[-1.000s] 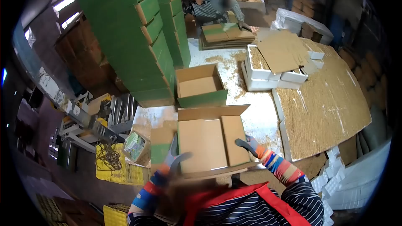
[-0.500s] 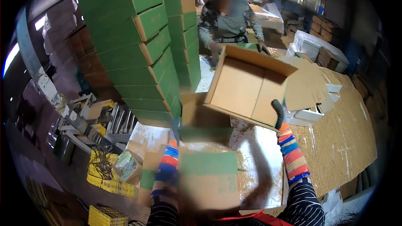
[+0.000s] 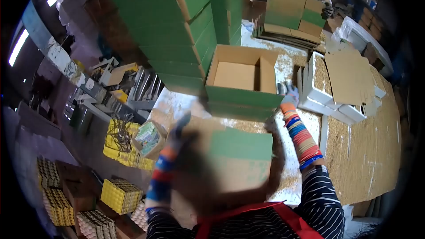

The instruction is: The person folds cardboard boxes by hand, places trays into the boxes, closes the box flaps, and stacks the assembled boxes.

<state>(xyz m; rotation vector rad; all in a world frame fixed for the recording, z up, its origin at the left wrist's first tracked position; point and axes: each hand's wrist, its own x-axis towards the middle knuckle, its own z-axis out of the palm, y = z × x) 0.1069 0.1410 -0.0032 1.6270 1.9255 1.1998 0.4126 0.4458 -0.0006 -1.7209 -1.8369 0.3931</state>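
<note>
open box [image 3: 241,97] upper centre, long side roughly left-to-right | right hand [image 3: 288,93] nearer, fingers spread, box just left of them | left hand [image 3: 179,128] lower left, too blurry to tell grip

White table [image 3: 287,197], left edge: green cardboard box stack [image 3: 164,26]
Right of stack: open green cardboard box [image 3: 241,95]
Near edge: flat green-brown cardboard [image 3: 241,161]

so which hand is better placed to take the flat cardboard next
Likely left: the left hand, though blurred, looks nearer the flat cardboard, while the right hand is by the near right corner of the open box.
</note>
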